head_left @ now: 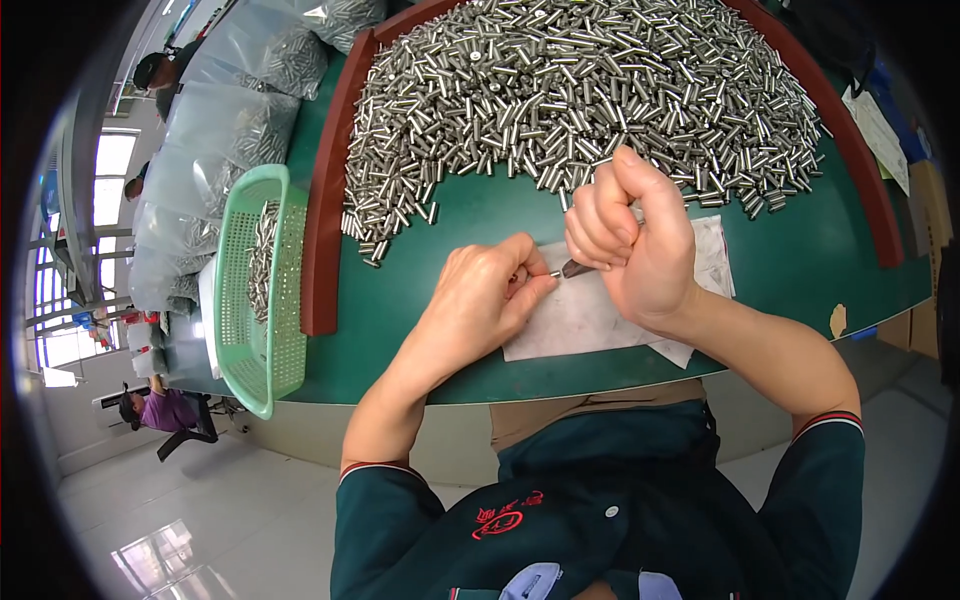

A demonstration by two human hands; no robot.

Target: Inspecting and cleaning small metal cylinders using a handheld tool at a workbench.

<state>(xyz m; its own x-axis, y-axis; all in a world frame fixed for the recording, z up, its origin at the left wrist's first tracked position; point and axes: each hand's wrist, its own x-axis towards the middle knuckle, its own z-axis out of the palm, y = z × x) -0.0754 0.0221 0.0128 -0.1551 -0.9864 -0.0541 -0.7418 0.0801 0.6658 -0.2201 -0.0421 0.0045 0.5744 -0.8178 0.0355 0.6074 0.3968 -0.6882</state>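
Over a smudged white paper [560, 335], my left hand [478, 300] pinches a small shiny metal pin [556, 274] between thumb and fingertips. My right hand [632, 235] is closed in a fist around a tool with a dark, tapered tip [575, 268]; its handle is hidden in the fist. The tip points at the pin's end and is very close to it; whether they touch I cannot tell. Beyond both hands lies a large heap of similar metal pins [570, 90], reaching almost to my right knuckles.
Dark red rails [325, 220] border the green tabletop [800, 270] on both sides. Outside the left rail stands a green plastic basket [285, 345] with some pins inside. Clear plastic bags [190, 200] of metal parts line the far left. Other people sit at the left.
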